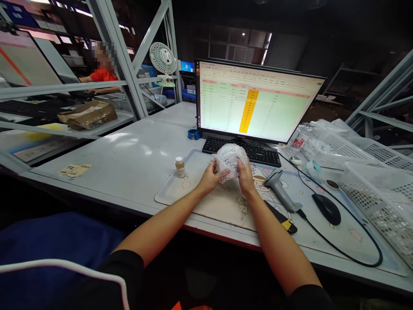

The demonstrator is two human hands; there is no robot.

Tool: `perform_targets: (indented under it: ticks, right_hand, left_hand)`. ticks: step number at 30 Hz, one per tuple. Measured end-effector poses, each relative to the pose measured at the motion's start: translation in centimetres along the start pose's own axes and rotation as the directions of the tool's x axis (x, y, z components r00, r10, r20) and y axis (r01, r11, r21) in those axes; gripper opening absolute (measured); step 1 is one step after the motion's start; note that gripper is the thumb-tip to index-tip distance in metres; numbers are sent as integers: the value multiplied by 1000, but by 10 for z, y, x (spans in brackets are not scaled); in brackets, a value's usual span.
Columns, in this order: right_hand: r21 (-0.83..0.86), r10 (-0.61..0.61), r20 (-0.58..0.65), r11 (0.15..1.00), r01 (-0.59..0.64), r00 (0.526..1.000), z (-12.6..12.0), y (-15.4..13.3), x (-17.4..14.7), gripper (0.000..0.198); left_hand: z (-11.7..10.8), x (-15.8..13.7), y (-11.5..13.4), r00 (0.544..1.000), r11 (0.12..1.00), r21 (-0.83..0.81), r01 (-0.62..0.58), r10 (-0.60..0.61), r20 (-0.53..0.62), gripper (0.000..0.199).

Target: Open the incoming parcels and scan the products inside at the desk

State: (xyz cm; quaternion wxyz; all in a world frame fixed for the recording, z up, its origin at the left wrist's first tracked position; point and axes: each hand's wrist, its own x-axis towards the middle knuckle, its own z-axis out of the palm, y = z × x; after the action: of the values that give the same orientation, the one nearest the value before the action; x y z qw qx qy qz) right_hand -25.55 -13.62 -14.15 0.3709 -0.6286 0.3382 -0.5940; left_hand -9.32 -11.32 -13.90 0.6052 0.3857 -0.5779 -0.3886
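Observation:
A bundle of bubble wrap [230, 160] is held up over the desk mat, just in front of the keyboard [267, 156]. What lies inside it cannot be made out through the wrap, though some dark marks show. My left hand [210, 175] grips its left side, fingers curled under it. On the right side my right hand [245, 174] closes round it, thumb resting on the front. To the left of my hands a small bottle [180, 167] with a white cap and yellowish contents stands upright on the mat. A grey barcode scanner [282, 191] lies right of my right hand.
Behind the keyboard stands a monitor [222, 103] showing a spreadsheet. A black mouse [326, 209], a looping cable and white plastic baskets [371, 181] are at the right. A yellow-black cutter [285, 223] lies near the front edge. Another person [105, 75] works beyond the metal frame.

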Motion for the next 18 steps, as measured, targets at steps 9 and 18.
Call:
perform_targets:
  ticks: [9, 18]
  right_hand:
    - [-113, -127, 101, 984, 139, 987, -8, -22, -3, 81]
    - [-178, -160, -276, 977, 113, 948, -24, -44, -17, 47]
  left_hand:
    - [-4, 1, 8, 997, 984, -177, 23, -10, 74, 78]
    - [-9, -1, 14, 950, 991, -94, 91, -58, 306, 77]
